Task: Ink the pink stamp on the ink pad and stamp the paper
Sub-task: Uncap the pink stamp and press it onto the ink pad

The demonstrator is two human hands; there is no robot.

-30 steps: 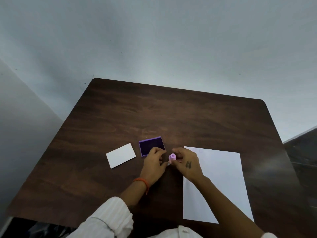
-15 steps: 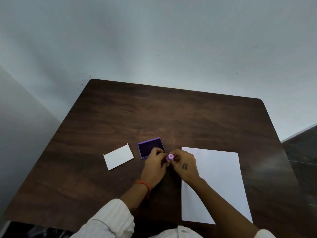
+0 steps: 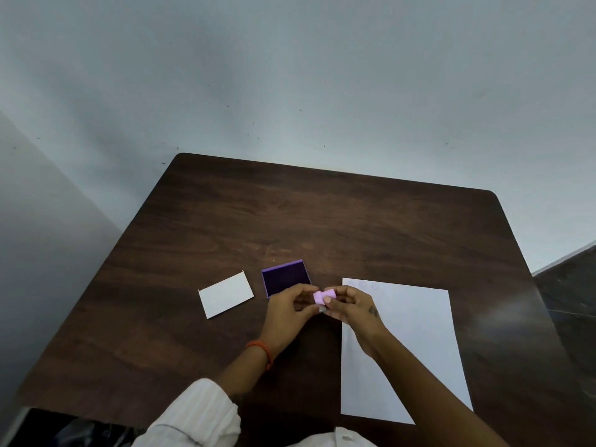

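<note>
Both hands meet just above the table edge of the paper: our left hand (image 3: 287, 309) and right hand (image 3: 351, 306) pinch the pink stamp (image 3: 324, 296) between fingertips, one hand at each end. It lies tilted on its side, held in the air. Which end carries the die we cannot tell.

Risks, as we judge them:
- Stamp is small, grip is fingertips only. A slip drops it onto the dark wood table (image 3: 322, 221) or the sheet.
- If the cap is coming off, the face could smear our fingers.
- Inking with the stamp tilted would wet one edge only and print unevenly.

At 11 o'clock from the stamp, just beyond our left fingers, sits the open ink pad (image 3: 285, 277), purple rim, dark inside. Its white lid (image 3: 225, 295) lies at 9 o'clock, apart from the pad.

Paper (image 3: 406, 350) spreads from 1 to 5 o'clock under our right wrist; the wrist could drag it askew. Faint marks near its far edge, too pale to read.
</note>
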